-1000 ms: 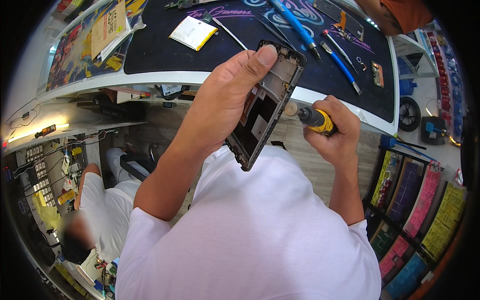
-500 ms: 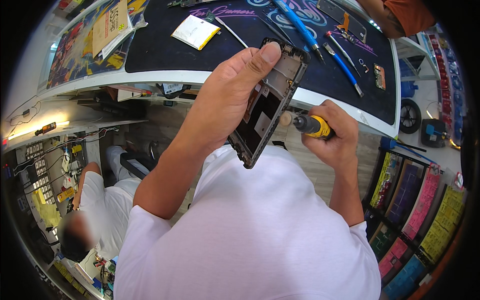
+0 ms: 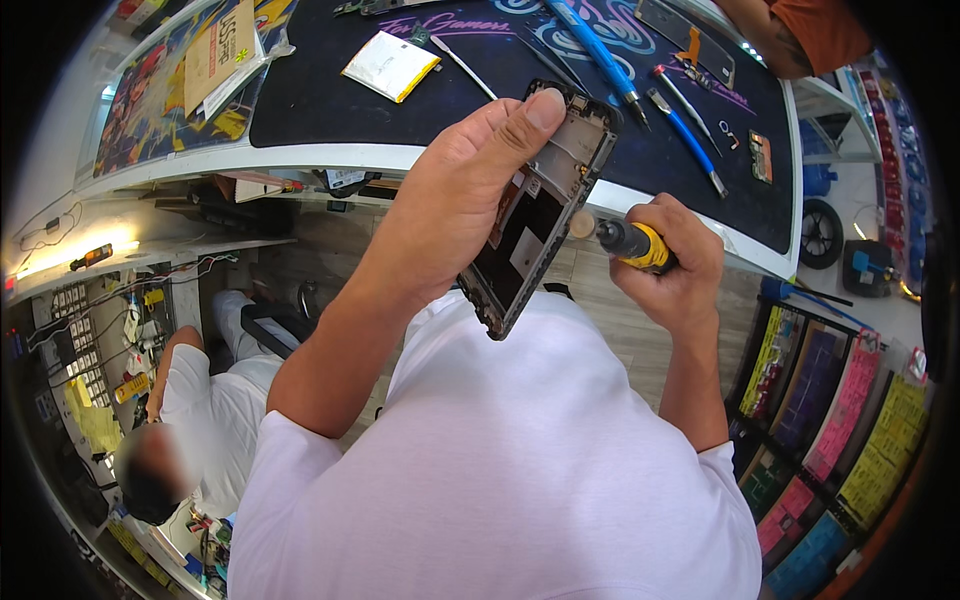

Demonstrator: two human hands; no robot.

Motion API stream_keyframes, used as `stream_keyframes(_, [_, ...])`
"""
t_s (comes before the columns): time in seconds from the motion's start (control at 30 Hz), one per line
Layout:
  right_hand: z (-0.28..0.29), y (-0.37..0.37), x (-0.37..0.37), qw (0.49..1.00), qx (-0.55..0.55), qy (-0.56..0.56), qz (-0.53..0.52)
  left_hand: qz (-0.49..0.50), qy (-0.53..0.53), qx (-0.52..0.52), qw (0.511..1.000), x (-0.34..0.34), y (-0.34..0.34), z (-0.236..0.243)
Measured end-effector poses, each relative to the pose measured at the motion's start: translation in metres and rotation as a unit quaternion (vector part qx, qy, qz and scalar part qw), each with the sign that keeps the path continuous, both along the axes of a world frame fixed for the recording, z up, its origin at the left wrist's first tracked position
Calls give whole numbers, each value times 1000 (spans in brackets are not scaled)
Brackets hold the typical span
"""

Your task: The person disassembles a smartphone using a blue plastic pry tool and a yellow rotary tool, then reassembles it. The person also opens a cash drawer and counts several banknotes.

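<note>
My left hand (image 3: 455,200) grips a dark, opened phone frame (image 3: 535,215), thumb across its upper end. The frame is tilted, its inner side facing me, with a black recess and a pale patch showing. In my right hand (image 3: 672,265) is a yellow-and-black rotary tool (image 3: 645,245), fingers wrapped round its body. A round tan tip (image 3: 582,223) on the tool sits close beside the frame's right edge; whether they touch I cannot tell. Both hands are held in front of the desk's near edge, above my lap.
On the dark desk mat (image 3: 310,100) lie a silver battery (image 3: 391,66), a blue pen-like tool (image 3: 600,55), a blue-handled tool (image 3: 686,138) and a small circuit board (image 3: 760,156). A person in white (image 3: 215,385) is at lower left; another person's arm (image 3: 765,35) rests at the far right.
My right hand and the rotary tool have shifted slightly right, so the tip sits a little farther along from the frame. The phone frame has barely moved.
</note>
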State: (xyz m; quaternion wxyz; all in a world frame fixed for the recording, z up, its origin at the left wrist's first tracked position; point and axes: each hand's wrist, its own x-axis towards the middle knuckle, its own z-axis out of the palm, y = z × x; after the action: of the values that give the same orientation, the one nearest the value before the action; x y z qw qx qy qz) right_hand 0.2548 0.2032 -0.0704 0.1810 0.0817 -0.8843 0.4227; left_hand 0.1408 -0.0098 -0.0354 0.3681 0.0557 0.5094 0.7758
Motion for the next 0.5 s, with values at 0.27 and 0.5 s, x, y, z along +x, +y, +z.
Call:
stream_keyframes(0.27, [1,3,-3,1000,2,7,3,-5,4,11,1000,1,-1,-1])
stream_keyframes(0.5, [3,4,-1,1000,12,-12,-4,3,-1,6,1000,1,0,-1])
